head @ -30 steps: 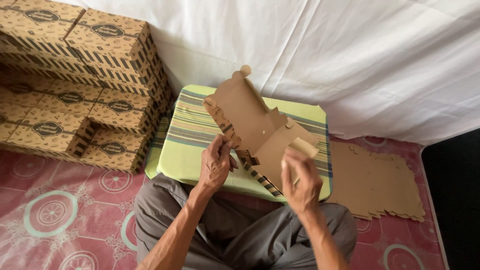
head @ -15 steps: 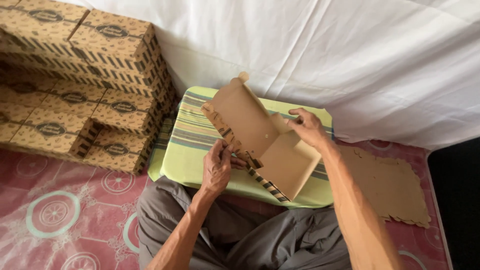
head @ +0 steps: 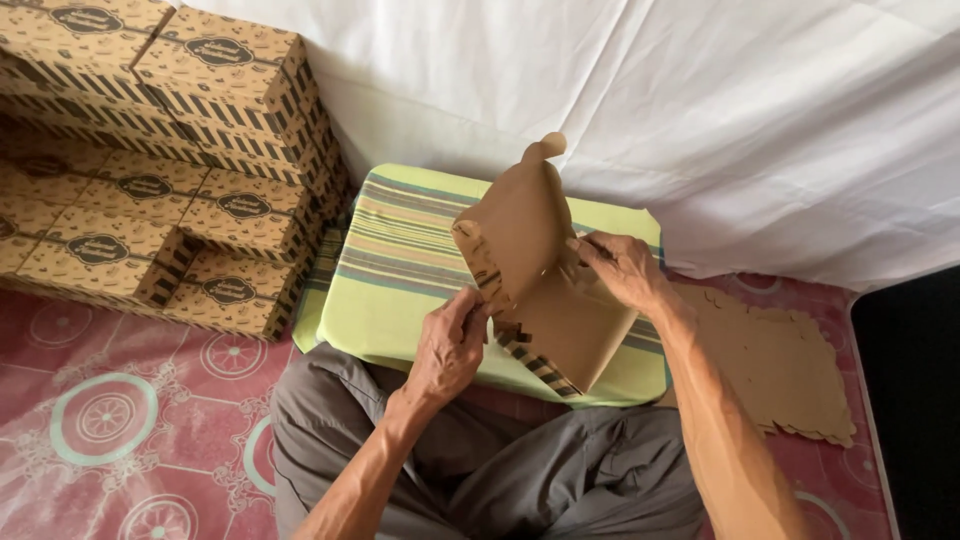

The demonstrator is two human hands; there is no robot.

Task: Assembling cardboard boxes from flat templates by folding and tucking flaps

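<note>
1. While a half-folded brown cardboard box blank (head: 535, 285) is held up at the centre of the frame, its long axis is tilted from the rounded tab at upper centre down toward the lower right, with the plain inner side turned to the camera.
2. The blank's striped lower-left edge is pinched by the left hand (head: 448, 345), its grip clenched on the card.
3. The right edge is grasped by the right hand (head: 625, 268), fingers closed on a side flap.
4. Beneath the blank, a striped green cushion (head: 400, 265) is seen, resting above the crossed legs.
5. Finished printed boxes (head: 160, 160) are stacked at upper left.
6. Flat blanks (head: 780, 365) are piled on the patterned red floor mat (head: 110, 420) at right.
</note>
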